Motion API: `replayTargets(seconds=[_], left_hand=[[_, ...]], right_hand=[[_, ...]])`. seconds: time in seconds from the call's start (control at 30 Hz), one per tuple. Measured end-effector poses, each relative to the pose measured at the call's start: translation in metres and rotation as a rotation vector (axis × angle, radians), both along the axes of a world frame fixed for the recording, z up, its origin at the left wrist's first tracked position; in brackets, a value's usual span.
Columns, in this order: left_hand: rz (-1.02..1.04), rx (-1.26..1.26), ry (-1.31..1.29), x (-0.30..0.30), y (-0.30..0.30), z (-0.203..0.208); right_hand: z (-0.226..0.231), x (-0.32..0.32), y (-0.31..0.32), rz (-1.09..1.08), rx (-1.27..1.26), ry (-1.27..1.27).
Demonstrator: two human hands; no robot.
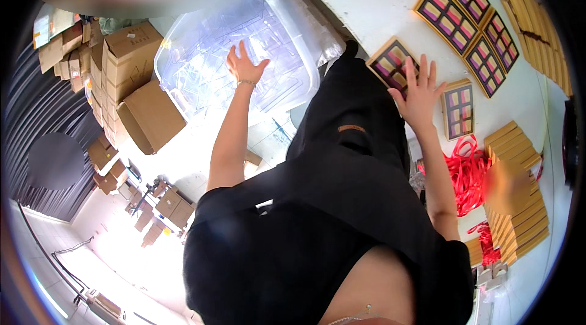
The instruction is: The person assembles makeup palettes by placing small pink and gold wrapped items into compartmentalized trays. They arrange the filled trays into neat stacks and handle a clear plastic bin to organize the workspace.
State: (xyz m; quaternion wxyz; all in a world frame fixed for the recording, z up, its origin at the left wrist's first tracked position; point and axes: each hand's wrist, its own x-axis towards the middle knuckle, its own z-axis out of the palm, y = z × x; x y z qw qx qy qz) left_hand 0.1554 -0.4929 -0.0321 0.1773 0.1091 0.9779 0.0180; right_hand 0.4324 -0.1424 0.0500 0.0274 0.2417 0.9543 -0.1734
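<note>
My left hand [246, 67] is over the large clear plastic bin [304, 44], fingers spread and holding nothing. Inside the bin lie many flat, see-through plastic pieces [213, 50]. On the white table, my right hand [419, 92] has its fingers apart at a gold-edged box [390, 59] with small pink, purple and cream blocks in compartments. Its fingertips overlap the box's right side; whether they touch it I cannot tell. Close by on the right sits a similar, paler-looking box [458, 108].
Several filled boxes [452, 17] stand grouped at the table's far side. Rows of gold-brown boxes [537, 38] line the right, with more stacks [519, 215] nearer me. Red ribbon [467, 175] lies in a heap beside my right forearm. Cardboard cartons [131, 56] are piled left of the bin.
</note>
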Motion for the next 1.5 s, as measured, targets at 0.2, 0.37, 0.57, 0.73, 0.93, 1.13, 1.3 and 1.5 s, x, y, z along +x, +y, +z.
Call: replayTargets(seconds=[0.2, 0.37, 0.57, 0.73, 0.93, 1.13, 1.3, 1.5], left_hand=[[-0.348, -0.295, -0.381, -0.022, 0.049, -0.057], [-0.269, -0.290, -0.412, -0.038, 0.051, -0.064], [-0.178, 0.114, -0.527, -0.020, -0.020, -0.093], [0.456, 1.075, -0.737, -0.057, -0.043, -0.036], [0.129, 1.562, -1.007, -0.004, 0.129, 0.111], [-0.454, 0.918, -0.144, 0.047, 0.272, 0.128], [-0.386, 1.226, -0.805, 0.047, 0.339, 0.163], [-0.937, 0.367, 0.254, -0.058, 0.402, 0.053]], right_hand=[[0.012, -0.009, 0.000, 0.197, 0.061, 0.008], [0.021, -0.001, -0.018, 0.175, -0.011, 0.029], [0.024, -0.013, -0.051, 0.228, -0.097, 0.114], [0.028, -0.042, -0.066, 0.192, -0.376, 0.327], [0.024, -0.122, -0.082, -0.258, -1.908, 0.573], [0.074, -0.142, 0.007, -0.796, -2.026, 0.751], [0.056, -0.146, 0.067, -0.725, -1.571, 0.865], [0.021, -0.064, 0.140, -0.479, -0.084, 0.752]])
